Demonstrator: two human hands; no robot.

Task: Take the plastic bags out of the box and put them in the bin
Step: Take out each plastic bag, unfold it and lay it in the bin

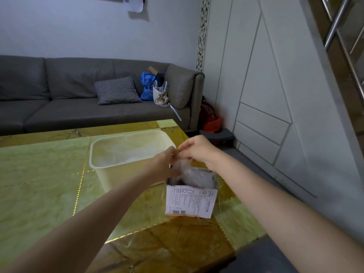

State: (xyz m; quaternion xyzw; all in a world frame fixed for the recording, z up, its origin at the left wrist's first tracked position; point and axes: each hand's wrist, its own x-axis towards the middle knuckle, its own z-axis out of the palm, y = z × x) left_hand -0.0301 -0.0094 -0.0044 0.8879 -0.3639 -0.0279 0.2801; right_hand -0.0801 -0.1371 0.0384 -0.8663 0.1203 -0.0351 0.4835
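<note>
Right above the open box (192,196), the left hand (164,164) and right hand (198,151) meet, their fingers (182,149) pinching a clear plastic bag (180,166) that rises from the bags packed inside. Both box and pale bin (110,168) stand on the green and gold desk (39,174), the bin just left of the box.
</note>
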